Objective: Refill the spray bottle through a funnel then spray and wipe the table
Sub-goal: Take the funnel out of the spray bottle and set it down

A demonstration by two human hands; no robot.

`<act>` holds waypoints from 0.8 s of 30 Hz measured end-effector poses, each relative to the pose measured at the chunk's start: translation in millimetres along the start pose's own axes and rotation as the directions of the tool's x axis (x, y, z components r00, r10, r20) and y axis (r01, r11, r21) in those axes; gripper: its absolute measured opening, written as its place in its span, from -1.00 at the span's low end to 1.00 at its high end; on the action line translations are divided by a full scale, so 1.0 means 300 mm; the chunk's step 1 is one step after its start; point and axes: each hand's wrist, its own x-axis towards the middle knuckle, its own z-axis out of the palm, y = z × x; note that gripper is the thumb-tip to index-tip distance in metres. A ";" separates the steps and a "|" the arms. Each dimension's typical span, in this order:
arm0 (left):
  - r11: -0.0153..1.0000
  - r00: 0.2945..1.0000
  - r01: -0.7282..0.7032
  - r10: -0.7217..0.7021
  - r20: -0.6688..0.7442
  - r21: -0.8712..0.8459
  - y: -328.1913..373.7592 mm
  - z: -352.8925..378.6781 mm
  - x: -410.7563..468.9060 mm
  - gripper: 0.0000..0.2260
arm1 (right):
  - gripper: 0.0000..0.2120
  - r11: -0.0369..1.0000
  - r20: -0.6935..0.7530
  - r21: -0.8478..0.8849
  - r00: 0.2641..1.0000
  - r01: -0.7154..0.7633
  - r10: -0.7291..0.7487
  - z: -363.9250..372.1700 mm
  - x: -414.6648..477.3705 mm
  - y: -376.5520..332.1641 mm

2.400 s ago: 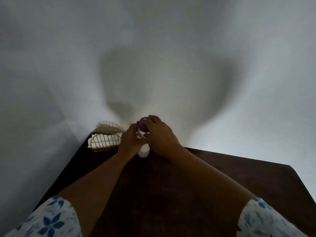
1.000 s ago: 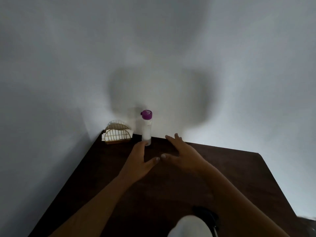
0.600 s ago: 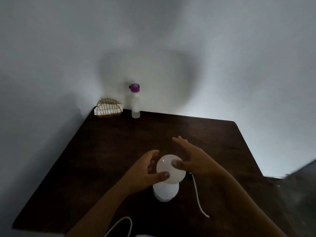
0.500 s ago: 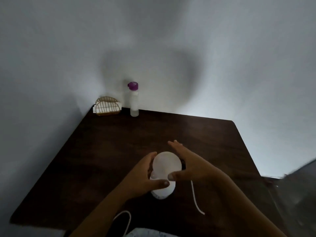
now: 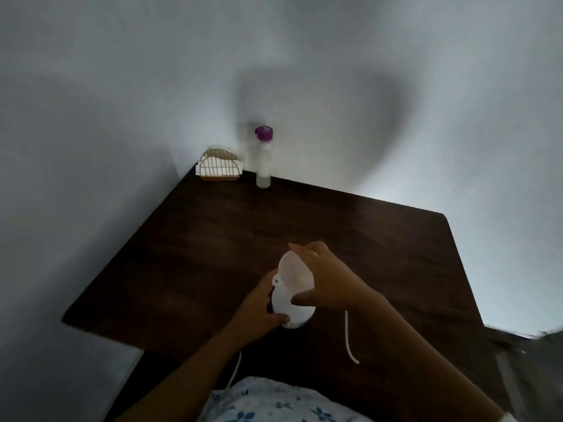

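A white spray bottle (image 5: 291, 310) without its head stands on the dark wooden table (image 5: 213, 239), near its front edge. My left hand (image 5: 259, 313) grips the bottle's left side. My right hand (image 5: 330, 281) holds a pale, round funnel (image 5: 294, 274) by its rim. The funnel is tilted and just above the bottle's top. A thin white tube (image 5: 347, 336) lies on the table right of the bottle, partly hidden by my right arm. A clear refill bottle with a purple cap (image 5: 263, 159) stands upright at the table's far edge by the wall.
A wire napkin holder with white napkins (image 5: 219, 167) sits in the far left corner, next to the capped bottle. White walls close the table's far and left sides. A white cord (image 5: 234, 371) hangs off the front edge by my left arm.
Both hands left the purple-capped bottle at the back and came to the white bottle. In the last half second my right hand tilted the funnel up off its top.
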 end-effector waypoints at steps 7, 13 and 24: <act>0.962 0.997 0.012 0.009 -0.077 0.272 0.002 0.079 0.043 -0.39 | -0.12 0.988 -0.111 0.154 0.993 -0.016 0.033 -0.033 -0.035 0.021; 0.950 0.993 0.024 0.013 -0.114 0.313 -0.012 0.090 0.060 -0.41 | -0.18 0.923 -0.159 0.380 0.978 -0.063 0.132 -0.026 -0.070 0.076; 0.956 0.991 0.033 0.007 -0.133 0.292 -0.004 0.083 0.095 -0.61 | -0.24 0.790 -0.183 0.612 0.966 -0.032 0.180 0.008 -0.074 0.122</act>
